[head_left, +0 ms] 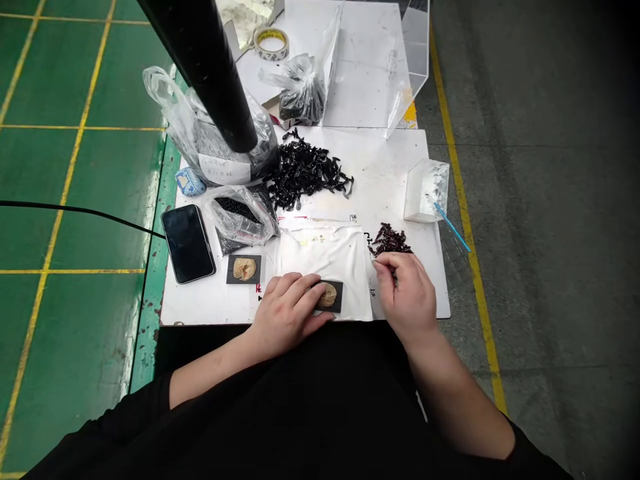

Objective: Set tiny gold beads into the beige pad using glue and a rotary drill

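Note:
My left hand (286, 310) lies near the table's front edge with its fingers curled over a small black block (331, 296) that has a tan blob on top. My right hand (406, 293) is closed in a pinch just below a small pile of dark reddish-brown parts (389, 239); what the fingertips hold is too small to name. A white plastic sheet (330, 257) lies between the hands. A second black block with a tan blob (244, 269) sits to the left of my left hand.
A big heap of black parts (305, 170) lies mid-table. Clear bags of black parts (240, 213) (300, 90), a phone (188, 243), a tape roll (271, 44), a clear box (426, 190) with a blue stick (453, 227), and a black pole (210, 67) surround it.

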Demonstrator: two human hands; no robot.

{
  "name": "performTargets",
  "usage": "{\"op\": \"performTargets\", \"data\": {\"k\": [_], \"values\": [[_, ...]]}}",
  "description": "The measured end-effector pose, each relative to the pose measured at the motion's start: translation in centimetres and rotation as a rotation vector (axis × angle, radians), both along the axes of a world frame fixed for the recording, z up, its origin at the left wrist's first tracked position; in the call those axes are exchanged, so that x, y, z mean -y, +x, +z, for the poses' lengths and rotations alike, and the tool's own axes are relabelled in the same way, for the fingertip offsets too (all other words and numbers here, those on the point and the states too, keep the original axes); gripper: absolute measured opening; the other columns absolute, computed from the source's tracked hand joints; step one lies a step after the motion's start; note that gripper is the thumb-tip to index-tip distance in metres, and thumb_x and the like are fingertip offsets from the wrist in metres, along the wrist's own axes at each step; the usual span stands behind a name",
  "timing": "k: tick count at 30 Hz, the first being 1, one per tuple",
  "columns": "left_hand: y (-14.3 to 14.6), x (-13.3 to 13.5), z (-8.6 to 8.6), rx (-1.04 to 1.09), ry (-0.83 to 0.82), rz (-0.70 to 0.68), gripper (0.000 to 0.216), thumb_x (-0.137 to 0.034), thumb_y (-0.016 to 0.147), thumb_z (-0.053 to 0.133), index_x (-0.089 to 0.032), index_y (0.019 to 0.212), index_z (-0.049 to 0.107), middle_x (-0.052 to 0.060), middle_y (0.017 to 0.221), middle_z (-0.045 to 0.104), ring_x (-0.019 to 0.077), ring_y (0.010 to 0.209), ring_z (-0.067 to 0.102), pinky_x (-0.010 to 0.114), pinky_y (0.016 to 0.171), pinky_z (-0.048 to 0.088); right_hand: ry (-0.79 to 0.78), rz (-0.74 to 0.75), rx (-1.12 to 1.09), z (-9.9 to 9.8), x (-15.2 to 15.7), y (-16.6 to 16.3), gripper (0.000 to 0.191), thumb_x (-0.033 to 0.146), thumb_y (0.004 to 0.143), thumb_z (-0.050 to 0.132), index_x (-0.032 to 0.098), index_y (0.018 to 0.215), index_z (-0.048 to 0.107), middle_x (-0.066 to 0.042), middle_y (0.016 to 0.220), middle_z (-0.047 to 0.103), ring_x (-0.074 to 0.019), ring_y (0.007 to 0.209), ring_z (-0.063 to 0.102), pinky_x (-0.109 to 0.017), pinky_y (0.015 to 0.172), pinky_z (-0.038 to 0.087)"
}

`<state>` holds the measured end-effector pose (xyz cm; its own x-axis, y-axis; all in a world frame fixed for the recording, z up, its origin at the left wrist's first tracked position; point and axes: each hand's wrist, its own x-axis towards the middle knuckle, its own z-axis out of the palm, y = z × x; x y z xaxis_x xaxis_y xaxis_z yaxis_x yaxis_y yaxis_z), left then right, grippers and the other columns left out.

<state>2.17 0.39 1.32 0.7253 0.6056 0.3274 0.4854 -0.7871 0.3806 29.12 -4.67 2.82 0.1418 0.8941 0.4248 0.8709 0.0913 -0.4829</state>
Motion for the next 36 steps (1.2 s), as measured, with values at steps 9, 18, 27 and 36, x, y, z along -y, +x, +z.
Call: {"op": "performTargets", "data": {"k": [9,18,27,36], "values": [[-0.9,0.7,-0.7,0.217,0.034,0.048,0.028,-0.033,0.101,0.082,-0.023,0.124,0.07,0.008,0.117,0.084,0.0263,0.1,0.076,0.043,0.091,0.057,-0.311,0.216,-0.364,0.8,1.6,-4.3,0.014,0.028,0.11,0.069,0.027,0.112,0.083,-0.002,0.107,0.087,-0.0193,0.097,0.082,-0.034,0.09,0.069],[-0.8,0.8,-0.7,0.197,0.045,0.035,0.018,-0.027,0.101,0.079,-0.023,0.118,0.072,0.007,0.117,0.083,0.0261,0.103,0.075,0.042,0.089,0.053,-0.198,0.226,-0.261,-0.1,1.1,-5.1,0.008,0.027,0.109,0.072,0.025,0.111,0.081,-0.001,0.103,0.087,-0.0188,0.092,0.082,-0.034,0.089,0.068],[-0.5,0.7,-0.4,0.104,0.028,0.037,0.015,-0.03,0.106,0.073,-0.023,0.119,0.073,0.007,0.121,0.082,0.0256,0.106,0.073,0.043,0.089,0.05,-0.213,0.264,-0.178,-0.6,1.1,-5.4,0.016,0.028,0.111,0.068,0.026,0.111,0.084,-0.005,0.107,0.08,-0.0206,0.101,0.075,-0.039,0.094,0.064],[-0.2,0.6,-0.4,0.039,0.007,0.016,0.023,-0.032,0.107,0.072,-0.023,0.129,0.073,0.01,0.129,0.08,0.028,0.109,0.072,0.045,0.092,0.053,-0.236,0.3,-0.13,-0.6,2.0,-4.3,0.017,0.029,0.111,0.069,0.026,0.119,0.084,-0.006,0.111,0.078,-0.0206,0.099,0.074,-0.038,0.092,0.066]]}}
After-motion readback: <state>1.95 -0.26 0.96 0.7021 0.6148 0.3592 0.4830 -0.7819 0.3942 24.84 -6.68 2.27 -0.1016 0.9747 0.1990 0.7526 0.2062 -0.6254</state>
